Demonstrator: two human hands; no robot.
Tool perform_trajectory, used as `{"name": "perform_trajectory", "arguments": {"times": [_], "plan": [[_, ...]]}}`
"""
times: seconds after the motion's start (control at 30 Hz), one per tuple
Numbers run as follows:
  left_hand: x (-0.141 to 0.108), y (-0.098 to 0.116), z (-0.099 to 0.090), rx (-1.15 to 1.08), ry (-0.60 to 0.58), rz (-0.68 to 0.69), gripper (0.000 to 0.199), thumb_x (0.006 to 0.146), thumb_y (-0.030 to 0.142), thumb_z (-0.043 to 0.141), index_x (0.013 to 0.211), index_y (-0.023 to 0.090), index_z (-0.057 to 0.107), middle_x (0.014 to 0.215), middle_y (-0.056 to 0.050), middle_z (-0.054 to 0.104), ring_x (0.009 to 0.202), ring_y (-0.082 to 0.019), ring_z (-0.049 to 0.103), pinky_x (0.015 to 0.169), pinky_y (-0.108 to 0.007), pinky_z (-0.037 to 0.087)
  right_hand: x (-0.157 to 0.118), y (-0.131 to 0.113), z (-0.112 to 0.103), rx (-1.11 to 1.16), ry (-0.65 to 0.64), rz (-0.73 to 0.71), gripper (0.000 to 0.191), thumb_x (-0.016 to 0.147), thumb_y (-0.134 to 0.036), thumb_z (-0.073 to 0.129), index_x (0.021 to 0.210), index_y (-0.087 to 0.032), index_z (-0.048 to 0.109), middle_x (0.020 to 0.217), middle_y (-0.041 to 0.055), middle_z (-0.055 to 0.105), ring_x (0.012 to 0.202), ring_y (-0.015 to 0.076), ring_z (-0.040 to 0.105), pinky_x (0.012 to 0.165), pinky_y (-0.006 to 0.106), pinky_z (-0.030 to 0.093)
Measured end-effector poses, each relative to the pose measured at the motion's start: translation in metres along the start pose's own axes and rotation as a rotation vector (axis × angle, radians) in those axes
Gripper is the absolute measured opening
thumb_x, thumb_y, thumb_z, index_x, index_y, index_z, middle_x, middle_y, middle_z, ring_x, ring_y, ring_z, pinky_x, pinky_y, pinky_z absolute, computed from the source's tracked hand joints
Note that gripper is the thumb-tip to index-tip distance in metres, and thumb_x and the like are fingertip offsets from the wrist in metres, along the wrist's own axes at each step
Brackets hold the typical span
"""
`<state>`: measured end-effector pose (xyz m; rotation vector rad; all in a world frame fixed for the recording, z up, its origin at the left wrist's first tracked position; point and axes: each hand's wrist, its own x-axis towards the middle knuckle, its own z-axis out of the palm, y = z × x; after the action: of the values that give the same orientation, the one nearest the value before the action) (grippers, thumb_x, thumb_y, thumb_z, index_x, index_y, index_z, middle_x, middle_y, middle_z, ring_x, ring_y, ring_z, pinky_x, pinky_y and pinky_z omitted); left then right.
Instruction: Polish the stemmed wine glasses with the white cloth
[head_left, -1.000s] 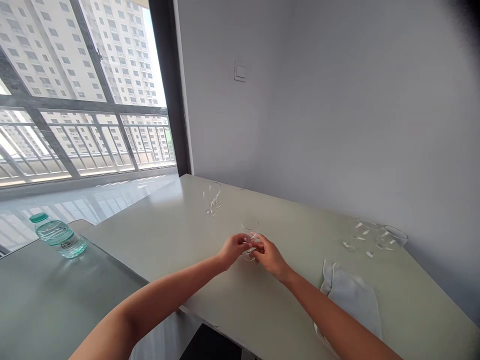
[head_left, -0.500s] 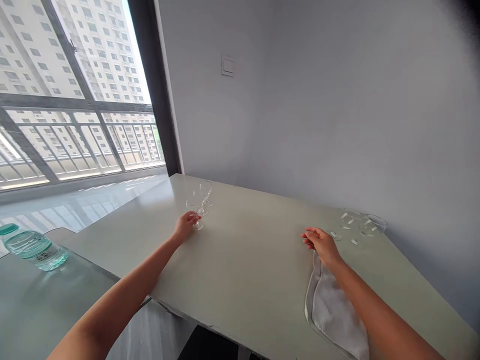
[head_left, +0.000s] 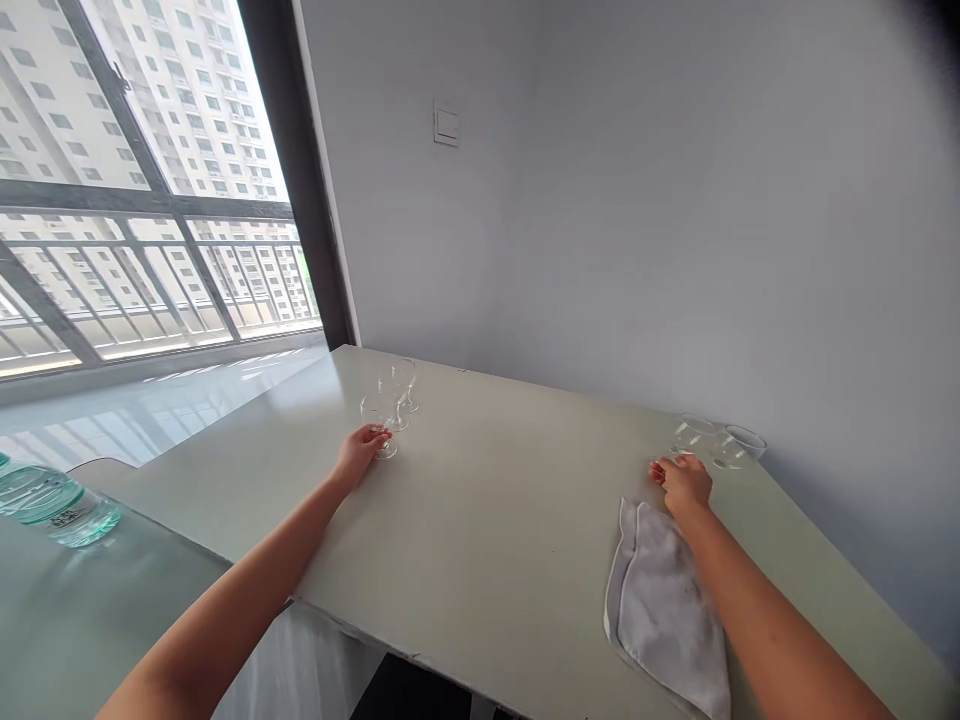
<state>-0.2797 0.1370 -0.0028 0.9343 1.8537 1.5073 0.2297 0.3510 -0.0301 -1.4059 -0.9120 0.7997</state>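
My left hand is closed on the stem of a clear stemmed glass, whose foot rests on the pale table. Two more stemmed glasses stand just behind it. On the right, my right hand has its fingers curled near the base of a clear glass; what lies between the fingertips is too small to make out. Another clear glass is close beside it. Below my right hand lies a folded grey cloth, partly under the forearm.
The pale table meets a grey wall at the back. A lower glass-topped surface at the left bears a lying water bottle. Behind it are a shiny floor and a large window.
My right hand has moved right and forward, off the cloth's top edge to the right-hand glasses, and its fingers have curled in. My left hand stays at its glass.
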Motion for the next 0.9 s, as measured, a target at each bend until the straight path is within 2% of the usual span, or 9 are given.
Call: {"name": "perform_trajectory", "arguments": {"times": [0.23,0.5,0.57,0.63,0.7,0.73,0.77,0.8,0.9], "plan": [[0.002,-0.001,-0.001,0.027,-0.003,0.021,0.038,0.059,0.046,0.064,0.085,0.018,0.062,0.089,-0.005,0.066,0.065,-0.012,0.053,0.053,-0.022,0.037,-0.004,-0.006,0.019,0.066,-0.013,0.078,0.025,0.05,-0.021,0.065,0.069,-0.017,0.049,0.06,-0.0052,0.05,0.043,0.0056,0.047,0.037,0.017,0.041],[-0.003,0.011,0.0,0.045,0.089,0.004,0.028,0.061,0.033,0.063,0.085,0.018,0.06,0.08,-0.004,0.062,0.06,-0.012,0.051,0.053,-0.023,0.038,-0.077,-0.03,0.057,0.119,-0.347,0.039,0.037,0.043,-0.03,0.076,0.074,-0.014,0.061,0.071,0.0019,0.062,0.05,0.008,0.052,0.044,0.021,0.047],[-0.006,0.015,-0.002,0.062,0.19,-0.007,0.03,0.061,0.024,0.061,0.09,0.017,0.057,0.085,-0.005,0.06,0.064,-0.013,0.051,0.056,-0.024,0.039,-0.101,-0.04,0.063,0.129,-0.433,0.042,0.038,0.045,-0.033,0.076,0.076,-0.014,0.063,0.075,0.0043,0.064,0.052,0.0094,0.054,0.046,0.023,0.049],[-0.013,0.02,-0.002,0.087,0.357,-0.017,0.034,0.063,0.017,0.056,0.097,0.017,0.051,0.093,-0.006,0.055,0.07,-0.013,0.05,0.06,-0.026,0.038,-0.125,-0.05,0.067,0.136,-0.544,0.055,0.039,0.049,-0.034,0.076,0.08,-0.014,0.063,0.08,0.0059,0.065,0.055,0.01,0.055,0.048,0.023,0.049],[-0.027,0.025,0.004,0.113,0.525,0.018,0.035,0.066,0.015,0.051,0.101,0.018,0.048,0.095,-0.006,0.05,0.072,-0.013,0.047,0.064,-0.026,0.037,-0.15,-0.06,0.071,0.14,-0.678,0.063,0.039,0.054,-0.034,0.074,0.086,-0.014,0.063,0.084,0.0066,0.066,0.057,0.01,0.055,0.05,0.024,0.048],[-0.037,0.029,0.011,0.12,0.551,0.054,0.034,0.068,0.016,0.049,0.101,0.018,0.048,0.092,-0.004,0.049,0.071,-0.012,0.046,0.064,-0.026,0.037,-0.163,-0.064,0.073,0.138,-0.745,0.06,0.039,0.057,-0.034,0.073,0.089,-0.014,0.063,0.085,0.0067,0.066,0.058,0.01,0.055,0.051,0.024,0.048],[-0.049,0.032,0.02,0.125,0.534,0.113,0.031,0.069,0.018,0.049,0.1,0.019,0.05,0.086,-0.003,0.049,0.069,-0.012,0.045,0.064,-0.025,0.036,-0.176,-0.068,0.076,0.134,-0.803,0.052,0.04,0.059,-0.034,0.071,0.092,-0.014,0.063,0.085,0.0068,0.066,0.058,0.0101,0.054,0.051,0.024,0.047],[-0.062,0.036,0.031,0.119,0.415,0.166,0.026,0.07,0.021,0.05,0.096,0.02,0.053,0.079,-0.001,0.049,0.064,-0.011,0.044,0.061,-0.025,0.036,-0.189,-0.071,0.079,0.128,-0.851,0.042,0.04,0.061,-0.034,0.07,0.095,-0.014,0.062,0.084,0.0068,0.066,0.057,0.0102,0.054,0.05,0.024,0.047],[-0.105,0.046,0.07,0.047,-0.211,0.137,0.027,0.071,0.033,0.055,0.093,0.019,0.061,0.072,0.0,0.05,0.06,-0.01,0.043,0.057,-0.023,0.036,-0.229,-0.077,0.091,0.104,-0.994,0.001,0.043,0.065,-0.034,0.066,0.103,-0.013,0.06,0.081,0.006,0.066,0.055,0.0108,0.052,0.049,0.025,0.045]]}}
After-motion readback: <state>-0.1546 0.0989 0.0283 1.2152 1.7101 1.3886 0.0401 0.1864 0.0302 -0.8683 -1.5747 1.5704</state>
